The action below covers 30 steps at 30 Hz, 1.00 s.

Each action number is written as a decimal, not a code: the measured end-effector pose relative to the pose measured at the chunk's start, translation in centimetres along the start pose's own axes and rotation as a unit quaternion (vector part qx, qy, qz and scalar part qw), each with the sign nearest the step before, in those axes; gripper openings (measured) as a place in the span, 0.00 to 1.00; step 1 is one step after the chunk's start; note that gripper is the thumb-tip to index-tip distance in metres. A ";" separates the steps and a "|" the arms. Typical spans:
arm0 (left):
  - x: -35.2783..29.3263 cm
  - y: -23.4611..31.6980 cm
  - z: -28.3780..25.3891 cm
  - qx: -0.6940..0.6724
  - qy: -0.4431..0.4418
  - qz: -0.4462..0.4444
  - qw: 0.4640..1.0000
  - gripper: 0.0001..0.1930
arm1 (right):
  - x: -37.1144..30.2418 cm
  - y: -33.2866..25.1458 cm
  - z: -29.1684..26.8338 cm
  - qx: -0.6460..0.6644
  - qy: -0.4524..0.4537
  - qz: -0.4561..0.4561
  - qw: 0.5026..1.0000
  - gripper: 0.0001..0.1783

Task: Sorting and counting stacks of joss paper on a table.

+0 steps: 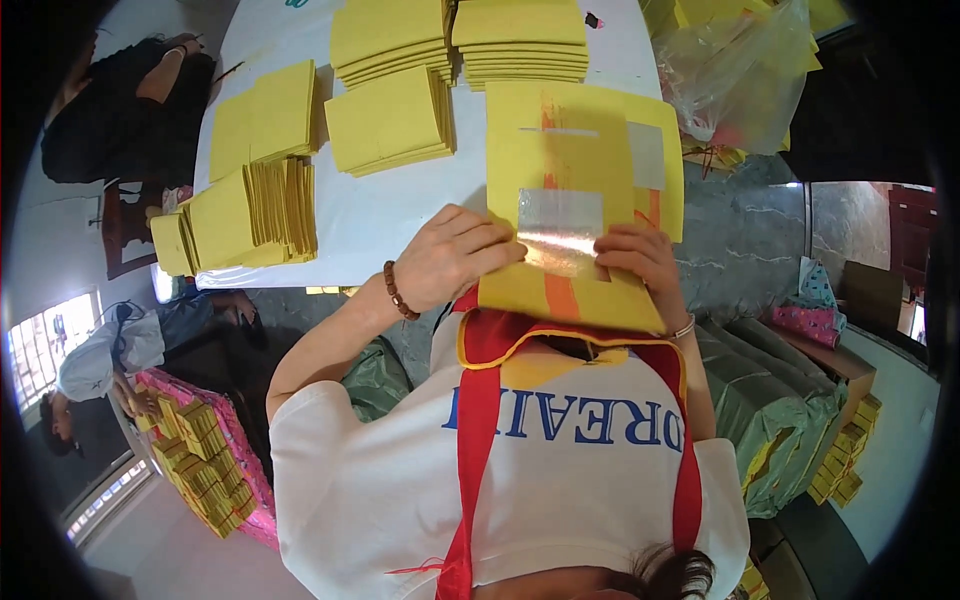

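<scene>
In front of my chest is a sheet of yellow joss paper with an orange stripe and shiny foil squares. Its near part bends down over the table's edge. My left hand is closed at the left of the lower foil square, fingertips pressed on the paper. On the other side, my right hand grips the sheet with curled fingers on top; its thumb is hidden. Beneath and to the right shows another foil-marked yellow sheet. Folded yellow paper stacks lie beyond my left hand.
More folded stacks stand at the table's far side and a fanned row at its left corner. A clear plastic bag holds yellow paper at right. Green wrapped bundles stand beside me. People are at the left.
</scene>
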<state>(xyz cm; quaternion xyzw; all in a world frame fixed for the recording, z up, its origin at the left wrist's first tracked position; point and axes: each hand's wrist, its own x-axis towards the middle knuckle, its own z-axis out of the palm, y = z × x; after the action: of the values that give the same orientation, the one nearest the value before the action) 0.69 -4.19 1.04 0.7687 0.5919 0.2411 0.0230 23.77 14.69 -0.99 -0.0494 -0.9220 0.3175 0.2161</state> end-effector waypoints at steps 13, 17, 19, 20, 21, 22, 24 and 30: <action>-0.1 -2.5 5.4 -0.401 0.069 -0.422 0.810 0.11 | 3.8 -2.0 1.9 0.345 0.197 0.290 0.871 0.26; 1.7 -1.1 3.8 -0.532 0.129 -0.440 0.712 0.23 | 3.2 -0.6 1.2 0.206 0.088 0.309 0.924 0.31; 1.2 -1.4 3.8 -0.514 0.110 -0.444 0.726 0.28 | 3.3 -0.5 1.2 0.190 0.036 0.319 0.928 0.32; 1.0 -1.5 3.8 -0.496 0.091 -0.447 0.739 0.34 | 3.3 -0.5 1.3 0.205 0.041 0.331 0.920 0.32; 1.1 -1.6 3.7 -0.496 0.091 -0.447 0.738 0.34 | 3.3 -0.4 1.4 0.219 0.046 0.343 0.912 0.32; 1.3 -1.5 3.6 -0.490 0.090 -0.452 0.740 0.34 | 3.3 -0.2 1.6 0.218 0.046 0.343 0.912 0.32; 1.4 -1.5 3.6 -0.483 0.089 -0.457 0.741 0.35 | 3.3 -0.1 1.9 0.228 0.070 0.351 0.905 0.31; 1.4 -1.7 3.5 -0.489 0.098 -0.451 0.740 0.35 | 3.7 -0.4 1.8 0.208 0.055 0.372 0.903 0.31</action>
<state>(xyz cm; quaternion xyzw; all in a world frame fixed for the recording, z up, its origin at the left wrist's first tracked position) 0.82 -1.54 -2.12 0.2675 0.6690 0.5331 0.4436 19.66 14.22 -0.60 -0.3604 -0.7359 0.5565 0.1378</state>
